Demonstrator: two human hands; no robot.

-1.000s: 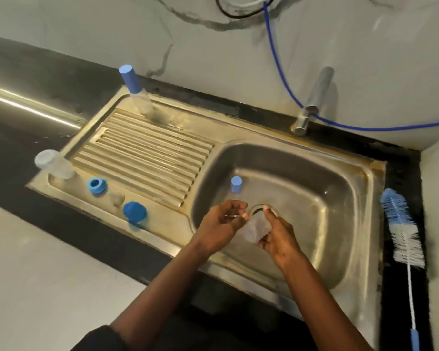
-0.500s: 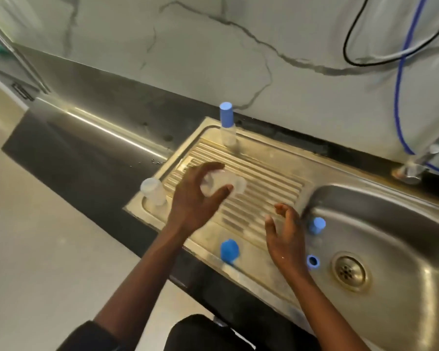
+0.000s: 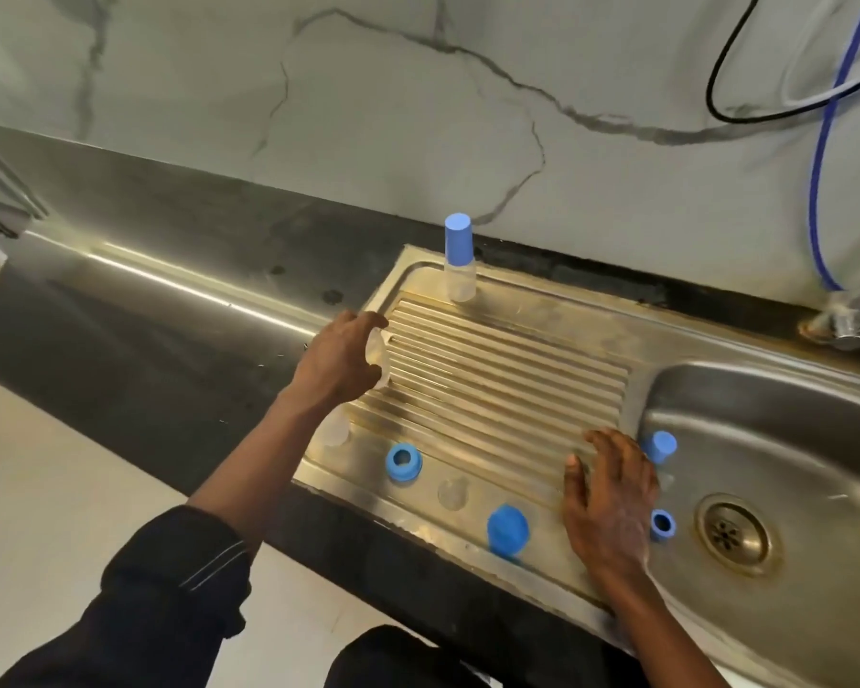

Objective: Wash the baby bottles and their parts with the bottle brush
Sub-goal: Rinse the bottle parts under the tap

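**Setting a rinsed bottle on the drainer**

We stand over the steel sink (image 3: 790, 429), set into the dark desk (image 3: 170, 310), its ribbed drainboard (image 3: 507, 379) on our left so that wet parts can shed water toward the basin. Our left hand (image 3: 341, 362) is curled around a clear bottle body (image 3: 377, 351) at the drainboard's left edge, low over the ribs; we judge we are putting it down to drain. Our right hand (image 3: 611, 504) lies flat with spread fingers, grasping nothing, on the drainboard's edge beside the basin, probably to steady us.

A capped bottle (image 3: 460, 265) stands upright at the back of the drainer. Another clear bottle (image 3: 332, 429) shows partly under our left forearm. Along the front rim lie a blue ring (image 3: 403, 461), a clear teat (image 3: 453, 493) and a blue cap (image 3: 507, 531). In the basin, near the drain (image 3: 733, 533), wait a second blue cap (image 3: 661, 446) and a small blue ring (image 3: 663, 524). The bottle brush is not in view.
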